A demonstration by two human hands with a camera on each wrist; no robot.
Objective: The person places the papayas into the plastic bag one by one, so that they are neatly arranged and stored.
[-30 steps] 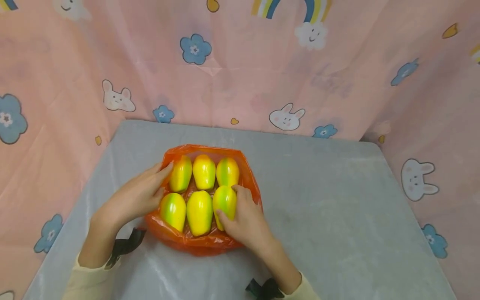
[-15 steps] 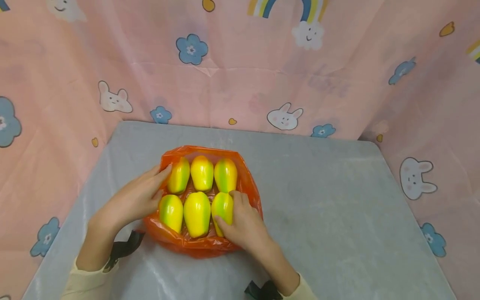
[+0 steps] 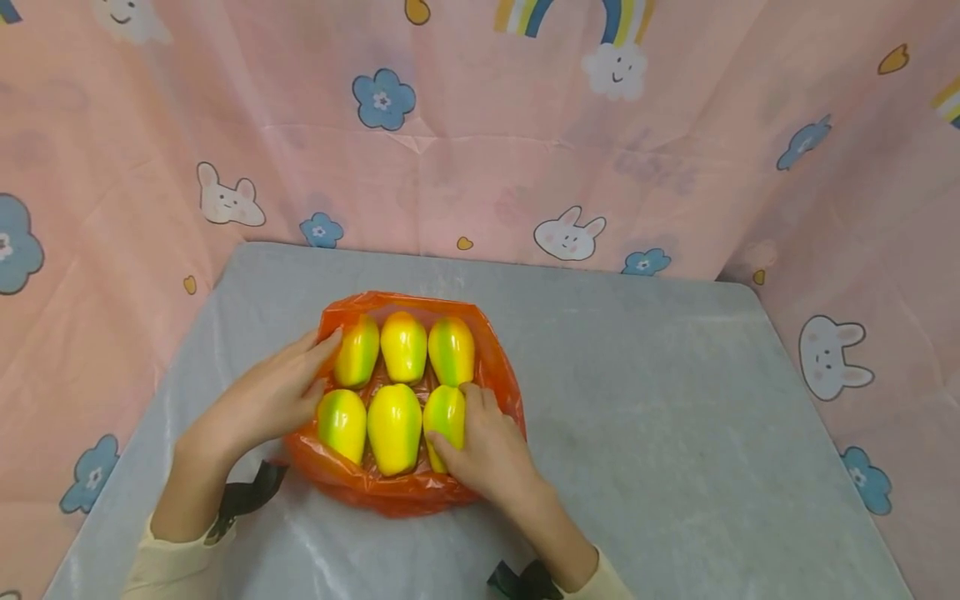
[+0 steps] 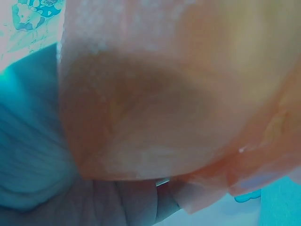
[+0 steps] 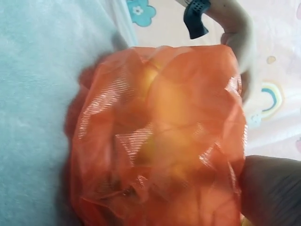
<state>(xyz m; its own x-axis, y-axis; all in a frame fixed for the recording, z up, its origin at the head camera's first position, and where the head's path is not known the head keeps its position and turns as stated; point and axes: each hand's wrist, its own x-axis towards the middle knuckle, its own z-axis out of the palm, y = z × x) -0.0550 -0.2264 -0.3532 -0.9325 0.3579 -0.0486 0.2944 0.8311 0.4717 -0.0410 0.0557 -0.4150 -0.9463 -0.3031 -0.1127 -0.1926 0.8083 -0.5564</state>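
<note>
An orange plastic bag [image 3: 390, 500] lies on the table with its mouth spread. In it, several glossy yellow-green mangoes stand in two rows of three, such as the front middle mango [image 3: 394, 429]. My left hand [image 3: 273, 387] holds the bag's left rim, its fingertips beside the back left mango [image 3: 357, 352]. Thumb and fingers of my right hand [image 3: 491, 446] grip the front right mango [image 3: 445, 417], partly covering it. In the right wrist view the bag [image 5: 160, 141] hides the fingers; in the left wrist view its blurred film [image 4: 155, 117] fills most of the picture.
The table [image 3: 675, 417] has a grey cover. A pink printed cloth [image 3: 465, 150] hangs behind and at both sides. Dark straps [image 3: 251, 496] hang at both wrists, below cream sleeves.
The whole view has shifted slightly since one second ago. Both hands stay in place at the bag, and the mangoes keep their two rows.
</note>
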